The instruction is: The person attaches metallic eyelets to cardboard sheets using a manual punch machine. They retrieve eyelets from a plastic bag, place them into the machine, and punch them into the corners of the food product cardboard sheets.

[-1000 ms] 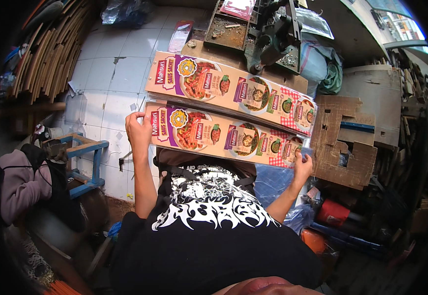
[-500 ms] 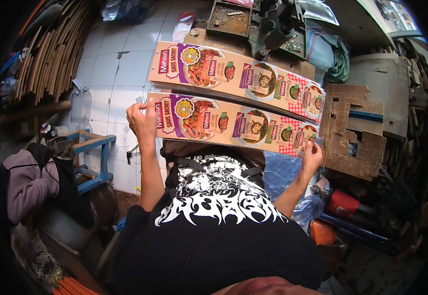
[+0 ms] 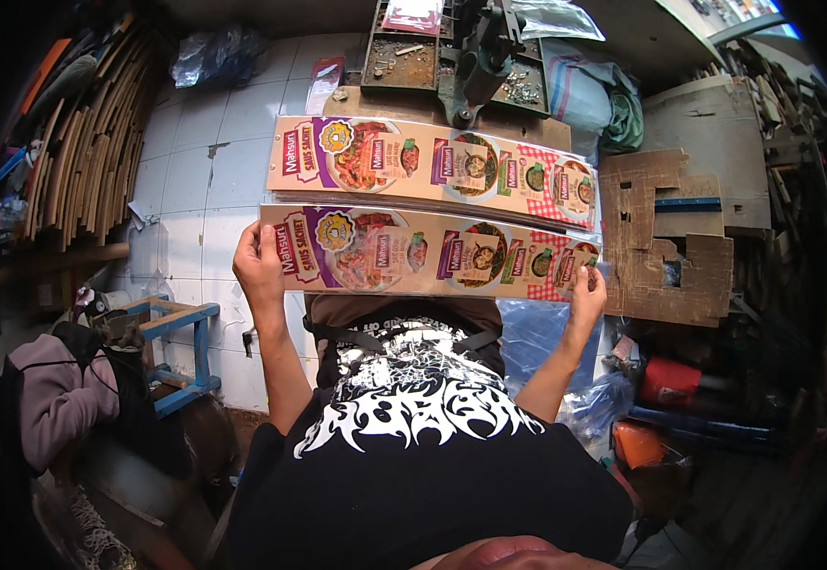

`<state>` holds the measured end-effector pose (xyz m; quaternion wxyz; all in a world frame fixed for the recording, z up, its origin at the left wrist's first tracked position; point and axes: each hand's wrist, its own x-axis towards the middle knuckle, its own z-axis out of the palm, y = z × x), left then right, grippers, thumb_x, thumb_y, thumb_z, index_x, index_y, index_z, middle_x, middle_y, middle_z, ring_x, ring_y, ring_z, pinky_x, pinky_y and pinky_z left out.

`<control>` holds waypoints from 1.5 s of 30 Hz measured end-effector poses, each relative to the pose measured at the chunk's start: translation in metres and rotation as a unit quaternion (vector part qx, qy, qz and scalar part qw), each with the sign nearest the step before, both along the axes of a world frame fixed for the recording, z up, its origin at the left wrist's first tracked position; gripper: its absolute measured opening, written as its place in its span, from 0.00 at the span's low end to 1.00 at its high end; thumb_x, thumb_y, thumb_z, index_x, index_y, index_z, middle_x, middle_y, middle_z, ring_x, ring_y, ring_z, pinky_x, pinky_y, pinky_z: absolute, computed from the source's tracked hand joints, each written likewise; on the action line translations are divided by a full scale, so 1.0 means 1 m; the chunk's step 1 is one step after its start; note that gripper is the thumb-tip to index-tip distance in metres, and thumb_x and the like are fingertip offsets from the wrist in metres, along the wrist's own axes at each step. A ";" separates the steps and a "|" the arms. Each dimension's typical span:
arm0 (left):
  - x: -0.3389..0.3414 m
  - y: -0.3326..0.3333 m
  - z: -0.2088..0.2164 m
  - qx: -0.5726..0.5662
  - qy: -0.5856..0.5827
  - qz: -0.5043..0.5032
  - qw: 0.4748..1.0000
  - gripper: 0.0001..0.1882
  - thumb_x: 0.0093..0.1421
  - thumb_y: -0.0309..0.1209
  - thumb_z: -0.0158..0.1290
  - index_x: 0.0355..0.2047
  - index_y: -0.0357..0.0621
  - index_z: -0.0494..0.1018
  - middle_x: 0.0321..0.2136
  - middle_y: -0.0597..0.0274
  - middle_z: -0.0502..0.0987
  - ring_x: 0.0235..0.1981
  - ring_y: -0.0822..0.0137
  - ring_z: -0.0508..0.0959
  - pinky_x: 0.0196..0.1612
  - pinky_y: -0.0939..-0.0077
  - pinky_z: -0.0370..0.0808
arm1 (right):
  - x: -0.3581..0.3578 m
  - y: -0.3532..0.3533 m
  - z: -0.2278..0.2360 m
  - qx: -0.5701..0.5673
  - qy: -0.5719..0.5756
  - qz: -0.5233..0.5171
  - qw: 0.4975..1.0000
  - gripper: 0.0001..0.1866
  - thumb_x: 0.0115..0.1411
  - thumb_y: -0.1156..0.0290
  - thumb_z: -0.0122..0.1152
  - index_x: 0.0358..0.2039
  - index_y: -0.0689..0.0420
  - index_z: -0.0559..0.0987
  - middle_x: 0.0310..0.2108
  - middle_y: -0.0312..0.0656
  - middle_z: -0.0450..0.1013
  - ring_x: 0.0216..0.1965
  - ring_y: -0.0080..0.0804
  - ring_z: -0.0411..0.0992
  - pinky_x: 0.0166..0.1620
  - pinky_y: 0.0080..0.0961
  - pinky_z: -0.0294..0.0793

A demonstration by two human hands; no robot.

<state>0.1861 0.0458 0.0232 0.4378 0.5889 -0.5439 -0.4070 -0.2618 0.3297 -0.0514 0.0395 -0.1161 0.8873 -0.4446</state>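
Both my hands hold a long printed panel [image 3: 437,249] with food pictures and a red-checked end, level in front of my waist. My left hand [image 3: 259,271] grips its left end, thumb over the front. At the right end, my right hand [image 3: 586,294] pinches the lower corner between thumb and fingers. Pale glare lies over the panel's left half. Just beyond it rests a stack of matching panels [image 3: 423,163], its layered edges showing along the near side. The held panel hides part of that near edge.
A dark metal hand press [image 3: 480,71] stands behind the stack, flanked by a tray of small metal parts [image 3: 404,65]. Worn brown boards [image 3: 665,237] lie at right. A blue-framed stool [image 3: 185,351] stands at left, near leaning wooden strips [image 3: 85,142]. Plastic sheeting [image 3: 537,347] lies beside my right forearm.
The head view has shifted, so the surroundings sit further left. The held panel now appears slightly closer to the stack, with a narrower gap and more glare on it. Both hands keep their grip.
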 end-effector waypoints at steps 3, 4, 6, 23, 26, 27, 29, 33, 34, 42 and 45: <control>0.007 0.010 0.015 -0.024 0.057 -0.006 0.998 0.14 0.68 0.33 0.49 0.45 0.31 0.73 0.33 0.61 0.79 0.33 0.76 0.76 0.38 0.81 0.74 | 0.013 -0.003 0.024 -0.048 0.005 -0.031 0.998 0.26 0.62 0.57 0.63 0.50 0.67 0.76 0.42 0.49 0.78 0.42 0.34 0.75 0.48 0.30 0.73; 0.009 0.015 0.026 -0.030 0.069 -0.002 0.997 0.14 0.69 0.33 0.49 0.45 0.32 0.73 0.34 0.61 0.79 0.33 0.76 0.76 0.39 0.82 0.74 | 0.019 -0.005 0.040 -0.060 0.015 -0.052 0.997 0.25 0.63 0.57 0.62 0.50 0.67 0.76 0.41 0.48 0.78 0.42 0.33 0.75 0.47 0.29 0.73; 0.012 0.018 0.040 -0.033 0.063 -0.006 0.997 0.14 0.69 0.32 0.47 0.47 0.32 0.72 0.35 0.61 0.79 0.35 0.76 0.76 0.41 0.81 0.74 | 0.017 0.005 0.055 -0.093 0.022 -0.069 0.993 0.24 0.65 0.57 0.59 0.49 0.67 0.76 0.40 0.45 0.77 0.42 0.31 0.74 0.46 0.28 0.72; -0.041 0.008 0.091 0.043 0.444 -0.134 0.885 0.31 0.65 0.26 0.50 0.67 0.39 0.54 0.59 0.50 0.68 0.58 0.59 0.71 0.60 0.66 0.70 | 0.011 0.063 0.102 -0.737 -0.273 0.307 0.537 0.42 0.59 0.51 0.63 0.66 0.60 0.60 0.66 0.60 0.54 0.67 0.55 0.55 0.69 0.50 0.49; -0.052 -0.004 0.059 0.073 0.477 -0.184 0.857 0.29 0.64 0.25 0.50 0.65 0.37 0.58 0.56 0.50 0.71 0.57 0.60 0.73 0.59 0.67 0.72 | 0.004 0.104 0.099 -0.445 -0.247 0.302 0.806 0.36 0.57 0.58 0.66 0.61 0.64 0.66 0.54 0.56 0.71 0.49 0.48 0.76 0.56 0.42 0.75; -0.062 -0.008 0.055 0.089 0.466 -0.202 0.857 0.29 0.64 0.25 0.51 0.64 0.36 0.58 0.56 0.50 0.71 0.56 0.61 0.73 0.59 0.67 0.72 | 0.011 0.112 0.107 -0.325 -0.241 0.257 0.878 0.31 0.58 0.60 0.65 0.57 0.65 0.70 0.50 0.52 0.73 0.44 0.41 0.79 0.51 0.35 0.78; -0.086 -0.010 0.051 0.128 0.468 -0.233 0.843 0.29 0.63 0.25 0.52 0.64 0.36 0.59 0.54 0.51 0.72 0.53 0.63 0.75 0.56 0.69 0.74 | 0.009 0.118 0.113 -0.129 -0.260 0.280 0.915 0.26 0.60 0.63 0.64 0.54 0.64 0.74 0.47 0.49 0.75 0.46 0.35 0.77 0.52 0.30 0.75; -0.135 -0.014 0.045 0.206 0.476 -0.276 0.809 0.29 0.61 0.26 0.55 0.62 0.38 0.60 0.51 0.53 0.74 0.49 0.66 0.78 0.50 0.70 0.80 | 0.027 0.075 0.104 0.044 -0.281 0.361 0.888 0.21 0.62 0.68 0.62 0.53 0.64 0.75 0.46 0.43 0.77 0.48 0.28 0.74 0.52 0.24 0.72; -0.146 -0.018 0.040 0.238 0.457 -0.314 0.797 0.29 0.61 0.27 0.55 0.62 0.38 0.61 0.49 0.55 0.75 0.48 0.66 0.79 0.47 0.69 0.81 | 0.037 0.055 0.107 0.041 -0.293 0.387 0.873 0.20 0.63 0.68 0.62 0.53 0.64 0.75 0.45 0.42 0.77 0.47 0.27 0.74 0.51 0.23 0.72; -0.213 -0.051 -0.003 0.343 0.394 -0.381 0.763 0.23 0.62 0.31 0.55 0.57 0.39 0.66 0.44 0.59 0.78 0.41 0.67 0.80 0.43 0.64 0.82 | 0.087 -0.031 0.115 -0.093 -0.247 0.299 0.917 0.24 0.62 0.74 0.61 0.59 0.59 0.70 0.34 0.37 0.76 0.36 0.20 0.73 0.39 0.16 0.72; -0.218 -0.062 -0.008 0.352 0.396 -0.364 0.766 0.20 0.64 0.31 0.55 0.54 0.37 0.68 0.44 0.59 0.78 0.41 0.67 0.80 0.45 0.66 0.81 | 0.080 -0.048 0.117 -0.061 -0.218 0.282 0.932 0.27 0.62 0.74 0.62 0.62 0.59 0.69 0.35 0.39 0.77 0.35 0.21 0.74 0.39 0.19 0.74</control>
